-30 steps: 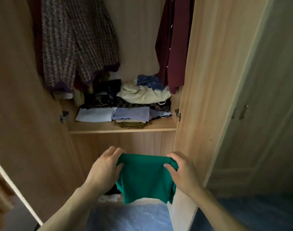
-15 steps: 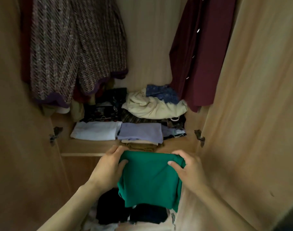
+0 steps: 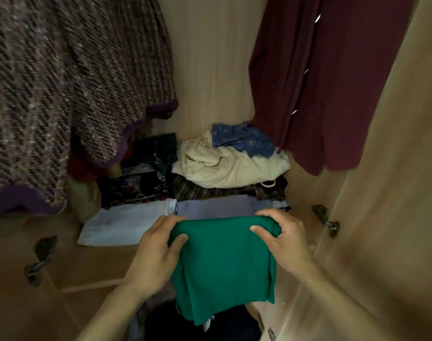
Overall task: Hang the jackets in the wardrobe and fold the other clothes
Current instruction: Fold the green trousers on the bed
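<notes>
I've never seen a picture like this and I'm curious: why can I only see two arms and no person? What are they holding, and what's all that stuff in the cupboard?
The camera sits on the person's head and looks down, so you see only their own arms, as if you were them. There is just this one view. The left hand and the right hand each grip a top corner of a folded green garment, holding it up in front of a wooden shelf inside a wardrobe. On the shelf lie a folded white cloth, a folded lilac cloth, dark clothes behind them, and a crumpled cream garment with a blue patterned piece on top. Above hang a knitted purple jacket and a dark red garment.
</notes>
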A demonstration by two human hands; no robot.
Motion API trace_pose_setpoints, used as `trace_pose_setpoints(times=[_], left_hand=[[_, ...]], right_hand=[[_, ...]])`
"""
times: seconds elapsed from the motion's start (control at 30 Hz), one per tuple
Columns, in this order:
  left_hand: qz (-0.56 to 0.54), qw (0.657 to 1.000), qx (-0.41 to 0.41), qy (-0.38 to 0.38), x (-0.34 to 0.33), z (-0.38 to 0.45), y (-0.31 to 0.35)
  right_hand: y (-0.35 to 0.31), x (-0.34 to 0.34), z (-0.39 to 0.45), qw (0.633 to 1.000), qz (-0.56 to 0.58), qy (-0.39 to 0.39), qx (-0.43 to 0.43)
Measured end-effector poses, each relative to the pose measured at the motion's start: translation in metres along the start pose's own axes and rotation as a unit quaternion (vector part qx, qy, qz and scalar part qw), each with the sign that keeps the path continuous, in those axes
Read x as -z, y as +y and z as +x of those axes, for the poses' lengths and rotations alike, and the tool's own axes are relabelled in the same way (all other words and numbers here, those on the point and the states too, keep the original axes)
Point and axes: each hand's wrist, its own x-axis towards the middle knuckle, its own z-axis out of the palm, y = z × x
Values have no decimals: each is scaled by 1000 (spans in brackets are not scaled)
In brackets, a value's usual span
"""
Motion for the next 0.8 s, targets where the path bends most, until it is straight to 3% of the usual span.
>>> trace_pose_setpoints(times=[0.3,0.37,0.47,0.63,0.8], left_hand=[[-134,981,138,-22,-27,108,-59],[-49,987,151,20,-41,144,-77],[151,974,166,41,-73,182,-104],[225,971,77,-35,-118,182,-128],[288,944,71,-146,-150,163,-149]], right_hand=[[71,-60,102,999,39,21,-13],[97,-83,132,999,23,13,-36],[132,-121,161,994,-59,-73,-55],[152,-154,158,988,-95,-124,1],[177,-183,129,971,-158,-179,-2]])
